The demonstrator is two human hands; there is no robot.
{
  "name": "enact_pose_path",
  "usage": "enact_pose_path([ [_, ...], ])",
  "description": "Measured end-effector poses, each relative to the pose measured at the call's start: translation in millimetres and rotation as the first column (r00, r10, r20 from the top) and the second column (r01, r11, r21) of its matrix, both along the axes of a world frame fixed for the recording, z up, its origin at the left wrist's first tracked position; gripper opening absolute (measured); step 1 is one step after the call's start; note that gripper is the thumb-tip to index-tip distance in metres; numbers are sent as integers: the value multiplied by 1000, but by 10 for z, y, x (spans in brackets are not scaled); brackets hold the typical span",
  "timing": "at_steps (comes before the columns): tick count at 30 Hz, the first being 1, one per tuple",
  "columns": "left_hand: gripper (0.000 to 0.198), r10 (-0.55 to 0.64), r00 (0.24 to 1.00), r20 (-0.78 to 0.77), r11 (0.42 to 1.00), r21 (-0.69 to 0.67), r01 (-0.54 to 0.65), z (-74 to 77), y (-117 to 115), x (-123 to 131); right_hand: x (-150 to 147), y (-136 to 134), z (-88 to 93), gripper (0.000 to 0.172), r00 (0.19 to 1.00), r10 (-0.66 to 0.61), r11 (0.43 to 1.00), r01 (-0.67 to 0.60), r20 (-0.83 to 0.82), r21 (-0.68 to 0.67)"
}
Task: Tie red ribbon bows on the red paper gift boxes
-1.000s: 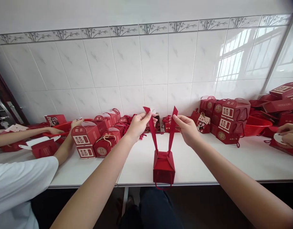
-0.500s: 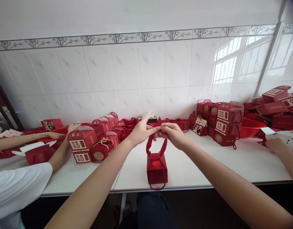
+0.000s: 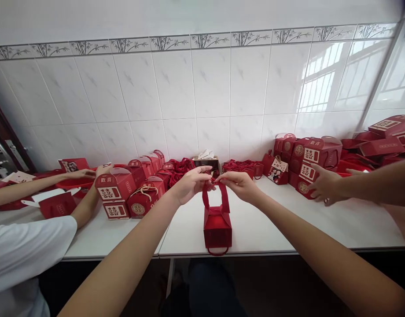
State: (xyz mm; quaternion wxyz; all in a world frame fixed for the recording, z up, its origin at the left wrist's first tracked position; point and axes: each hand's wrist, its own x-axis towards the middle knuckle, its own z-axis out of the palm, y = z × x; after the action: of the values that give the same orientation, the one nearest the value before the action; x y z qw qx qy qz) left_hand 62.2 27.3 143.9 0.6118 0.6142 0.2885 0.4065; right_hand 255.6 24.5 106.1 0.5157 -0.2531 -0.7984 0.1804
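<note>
A small red box [image 3: 217, 229] stands at the table's front edge, with a cord loop hanging at its front. Two strands of red ribbon [image 3: 225, 198] rise from its top to my hands. My left hand [image 3: 192, 184] pinches the ribbon from the left, fingertips pressed together. From the right, my right hand [image 3: 238, 185] pinches it as well, thumb and forefinger closed. Their fingertips nearly meet above the box, and the small part of ribbon between them is hard to make out.
Stacked red boxes [image 3: 115, 189] stand left, and more boxes [image 3: 316, 160] right. Red ribbon piles [image 3: 244, 167] and a card holder [image 3: 206, 159] lie by the wall. One person's hand [image 3: 328, 182] reaches in at right; another person's white sleeve [image 3: 31, 251] is at left.
The upright ribbon end above my fingers has gone down, and my hands are slightly lower. At right, another person's hand has moved in toward the stacked boxes. The view has shifted slightly.
</note>
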Motion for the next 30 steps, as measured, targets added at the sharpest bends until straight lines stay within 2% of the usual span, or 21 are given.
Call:
enact_pose_path([
  [1,43,6,999,33,999,-34,-5,-20,16,5,18,8,-10,23,994,-82,989,71,79,132],
  [3,37,31,996,84,997,-72,-25,-50,35,30,44,23,-30,26,957,-236,923,167,168,347],
  [5,38,73,991,111,995,-74,-65,-66,32,62,54,29,-55,30,915,-352,852,226,197,472],
  [7,49,122,985,119,993,-23,-120,-80,7,79,50,22,-89,30,889,-411,817,263,199,514],
  [10,67,194,981,24,958,212,-195,-110,-70,53,23,1,-172,26,913,-390,836,296,121,463],
  [11,70,242,969,-49,916,340,-211,-125,-101,32,13,-4,-207,25,928,-366,852,305,65,426],
  [12,70,309,943,-125,849,482,-214,-142,-129,6,4,-6,-244,25,941,-340,869,313,1,384],
  [14,63,470,854,-224,662,729,-173,-183,-169,-51,-5,-2,-316,24,945,-304,899,326,-118,291],
  [15,58,540,808,-235,568,810,-143,-207,-177,-80,-4,2,-347,23,941,-299,910,331,-158,249],
  [17,49,625,747,-228,434,897,-89,-259,-164,-140,9,11,-398,22,933,-306,919,342,-191,198],
  [22,42,736,659,-157,217,976,-9,-367,-55,-365,168,-3,-531,20,909,-379,887,411,-176,212],
  [24,42,794,598,-108,145,989,-14,-415,-18,-537,326,-37,-644,21,870,-455,863,483,-189,148],
  [25,43,825,557,-94,133,991,-29,-456,-2,-646,430,-61,-724,23,845,-500,848,522,-192,88],
  [27,47,875,471,-112,156,986,-56,-601,31,-905,670,-120,-928,28,789,-591,806,587,-167,-76],
  [28,48,888,437,-145,187,981,-54,-712,47,-1044,791,-155,-1049,31,765,-631,775,611,-132,-165],
  [30,44,887,393,-242,261,965,7,-1010,76,-1306,999,-225,-1304,33,719,-695,677,658,9,-330],
])
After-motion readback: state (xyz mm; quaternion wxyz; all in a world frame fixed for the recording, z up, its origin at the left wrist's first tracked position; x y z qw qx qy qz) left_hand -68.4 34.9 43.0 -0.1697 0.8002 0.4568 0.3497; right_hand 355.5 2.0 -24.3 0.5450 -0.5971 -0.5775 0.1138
